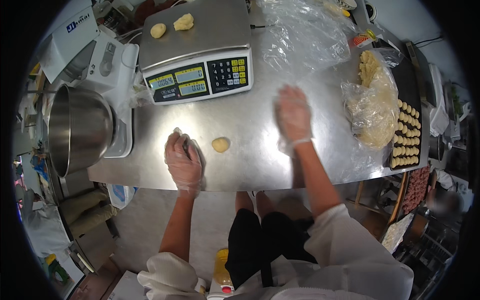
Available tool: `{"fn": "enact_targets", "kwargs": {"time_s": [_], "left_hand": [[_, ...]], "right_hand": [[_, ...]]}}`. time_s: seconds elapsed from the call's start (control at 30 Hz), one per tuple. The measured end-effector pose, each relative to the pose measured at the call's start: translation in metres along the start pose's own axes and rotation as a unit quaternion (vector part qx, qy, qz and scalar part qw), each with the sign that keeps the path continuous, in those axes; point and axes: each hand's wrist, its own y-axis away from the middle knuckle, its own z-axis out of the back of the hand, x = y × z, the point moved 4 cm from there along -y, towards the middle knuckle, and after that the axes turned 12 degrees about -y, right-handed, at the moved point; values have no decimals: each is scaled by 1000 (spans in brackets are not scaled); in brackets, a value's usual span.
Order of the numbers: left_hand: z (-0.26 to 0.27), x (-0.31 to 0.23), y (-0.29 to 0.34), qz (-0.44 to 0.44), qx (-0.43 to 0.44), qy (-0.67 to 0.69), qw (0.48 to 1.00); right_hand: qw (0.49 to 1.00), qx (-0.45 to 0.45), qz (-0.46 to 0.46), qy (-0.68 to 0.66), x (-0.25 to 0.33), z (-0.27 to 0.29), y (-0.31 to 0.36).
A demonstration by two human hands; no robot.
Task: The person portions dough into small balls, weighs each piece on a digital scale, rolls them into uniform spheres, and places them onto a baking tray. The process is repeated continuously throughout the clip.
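Note:
My left hand [183, 161], in a clear plastic glove, rests low over the steel table with its fingers curled in. Whatever may be under those fingers is hidden. Just right of it a small round dough ball [220, 145] lies on the table, touched by neither hand. My right hand [294, 112], gloved as well, is over the table farther right and smeared by motion, so its fingers do not show clearly. On the pan of the digital scale [200, 45] lie a smooth dough piece [158, 30] and a rougher dough lump [184, 22].
A mixer with a steel bowl [80, 130] stands at the left. To the right, a big dough mass [375, 115] lies partly under plastic film, beside a dark tray [395, 166] of dough balls in rows. Crumpled clear plastic bags [305, 35] cover the far part of the table.

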Motion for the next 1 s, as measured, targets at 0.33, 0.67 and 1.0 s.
{"fn": "enact_targets", "kwargs": {"time_s": [0.33,0.67,1.0], "left_hand": [[-5,2,9,15,0,28,1000],[-14,-48,47,-16,169,-5,985],[-22,-75,77,-22,184,52,981]], "right_hand": [[990,34,-120,-61,-9,33,35],[993,39,-71,-90,11,36,75],[995,5,44,-84,40,6,97]]}}
